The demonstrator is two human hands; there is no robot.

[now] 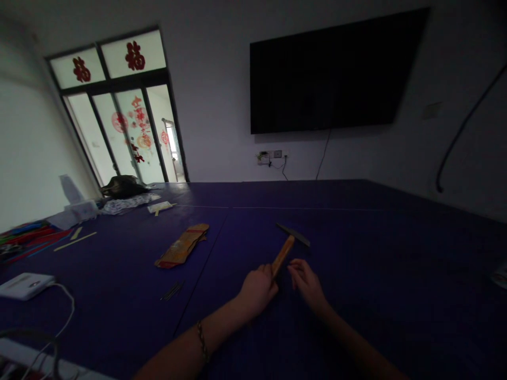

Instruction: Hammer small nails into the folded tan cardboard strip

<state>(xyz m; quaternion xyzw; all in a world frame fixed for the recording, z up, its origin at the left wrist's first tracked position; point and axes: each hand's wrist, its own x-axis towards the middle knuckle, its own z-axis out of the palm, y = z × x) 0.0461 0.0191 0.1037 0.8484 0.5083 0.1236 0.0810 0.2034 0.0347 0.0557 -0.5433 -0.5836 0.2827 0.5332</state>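
Observation:
My left hand [258, 289] is wrapped round the wooden handle of a hammer [283, 255]. Its dark metal head [293, 234] points away from me, over the purple tabletop. Just right of the handle is my right hand [307, 282], its fingers loosely bent and a little apart; nothing shows in them. Left of my hands lies a small group of thin dark nails [172, 290]. Beyond them is a crumpled brown paper packet [182, 246] with red bands.
A white box-shaped device [27, 285] with a cable sits at the left. Coloured strips [35, 240], yellowish sticks [75, 241] and a dark bag [123, 186] lie along the far left edge. The purple table [376, 253] reaches towards a wall with a large television [332, 74].

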